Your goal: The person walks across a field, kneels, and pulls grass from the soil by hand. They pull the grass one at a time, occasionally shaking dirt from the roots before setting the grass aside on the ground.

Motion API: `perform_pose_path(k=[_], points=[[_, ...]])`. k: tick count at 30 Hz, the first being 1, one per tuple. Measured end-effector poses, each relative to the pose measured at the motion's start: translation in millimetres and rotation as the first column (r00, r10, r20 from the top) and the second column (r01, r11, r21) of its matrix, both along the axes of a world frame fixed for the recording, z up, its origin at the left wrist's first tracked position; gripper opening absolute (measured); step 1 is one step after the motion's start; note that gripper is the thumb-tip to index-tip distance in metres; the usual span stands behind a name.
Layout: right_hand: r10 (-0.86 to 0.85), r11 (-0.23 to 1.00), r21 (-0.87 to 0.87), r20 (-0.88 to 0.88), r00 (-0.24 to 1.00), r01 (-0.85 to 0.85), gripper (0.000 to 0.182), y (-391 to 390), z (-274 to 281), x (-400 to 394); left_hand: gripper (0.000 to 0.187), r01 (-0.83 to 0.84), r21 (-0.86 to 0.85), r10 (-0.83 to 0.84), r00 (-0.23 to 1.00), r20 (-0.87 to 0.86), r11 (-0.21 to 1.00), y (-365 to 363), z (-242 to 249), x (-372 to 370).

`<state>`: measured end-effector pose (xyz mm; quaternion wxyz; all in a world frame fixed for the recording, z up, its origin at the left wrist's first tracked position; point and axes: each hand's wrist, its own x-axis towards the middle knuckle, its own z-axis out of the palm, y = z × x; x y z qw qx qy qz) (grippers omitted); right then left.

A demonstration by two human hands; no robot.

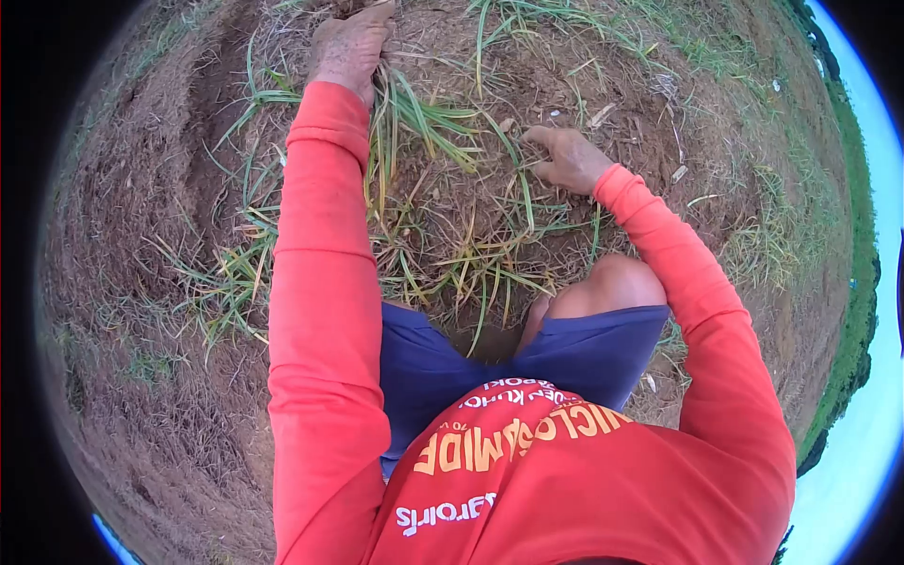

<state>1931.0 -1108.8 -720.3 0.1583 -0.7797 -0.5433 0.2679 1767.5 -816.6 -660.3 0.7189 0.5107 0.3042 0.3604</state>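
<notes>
My left hand is at the top of the view, closed, with soil on its skin. A bunch of long, onion-like green leaves fans out from beneath it towards me, some of them yellowed. To the right, my right hand is low over the soil, its fingers bent and apart with nothing visible between them. A long green blade curves past its fingertips. Both arms wear red sleeves.
Tufts of green and yellow leaves grow before my bent knee. Another clump stands left of my left sleeve. Brown soil with dry straw surrounds me. Green vegetation lines the field's right edge.
</notes>
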Motion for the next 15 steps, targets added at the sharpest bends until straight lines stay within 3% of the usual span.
perform_pose_path(k=[1, 4, 6, 8, 12, 14, 15], points=[[0.051, 0.998, -0.027, -0.021, 0.998, -0.052, 0.04, -5, -10, -7, 0.026, 0.002, 0.012, -0.002, 1.0, 0.002, 1.0, 0, 3, -3], [0.161, 0.984, 0.049, 0.152, 0.975, -0.171, 0.044, -12, -32, -15, 0.023, 0.007, 0.061, -0.005, 0.999, -0.041, 0.998, 0, 10, -12], [0.147, 0.983, 0.072, 0.217, 0.965, -0.166, 0.038, -9, -33, -23, 0.018, 0.025, 0.103, -0.01, 0.99, -0.14, 0.994, 0, 15, -17], [0.129, 0.989, 0.018, 0.347, 0.929, -0.144, 0.032, -9, -31, -33, 0.016, 0.017, 0.125, -0.003, 0.993, -0.117, 0.992, -3, 20, -18], [0.158, 0.987, -0.018, 0.315, 0.936, -0.161, 0.024, -7, -47, -29, 0.015, -0.039, 0.193, 0.062, 0.992, -0.111, 0.98, 1, 23, -22], [0.242, 0.969, -0.017, 0.258, 0.936, -0.246, 0.02, -9, -54, -25, 0.016, -0.07, 0.102, 0.069, 0.998, 0.007, 0.992, -13, 33, -27], [0.211, 0.977, -0.052, 0.287, 0.934, -0.204, 0.019, -7, -49, -26, 0.017, -0.086, 0.06, 0.082, 0.995, 0.064, 0.994, -16, 37, -30]])
